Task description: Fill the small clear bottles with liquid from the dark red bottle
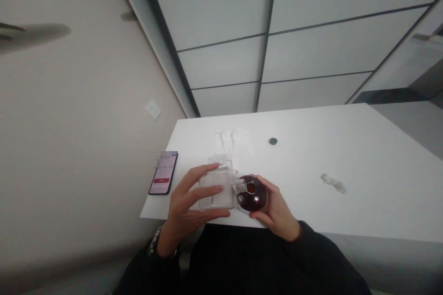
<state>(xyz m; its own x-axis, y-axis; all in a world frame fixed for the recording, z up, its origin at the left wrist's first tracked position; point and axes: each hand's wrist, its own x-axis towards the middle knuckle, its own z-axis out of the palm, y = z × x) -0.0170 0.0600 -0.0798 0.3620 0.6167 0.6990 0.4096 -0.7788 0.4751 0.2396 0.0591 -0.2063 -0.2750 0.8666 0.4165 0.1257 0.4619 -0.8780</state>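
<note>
My left hand [194, 198] grips a clear, square-sided bottle [218, 189] that lies tilted on its side, its threaded neck pointing right. My right hand [277, 209] is wrapped round a dark brown, rounded bottle [254, 200] near the table's front edge. The brown bottle stands upright with its mouth uncovered. The clear bottle's neck is at the brown bottle's mouth; whether the two touch I cannot tell. Any liquid inside the clear bottle is hard to make out.
On the white table [297, 161] are a phone [164, 173] at the left, a small dark round cap [273, 141] at the back, and a crumpled clear strip [333, 183] at the right. Thin clear plastic [233, 143] lies behind the bottles. A wall [104, 147] borders the left side.
</note>
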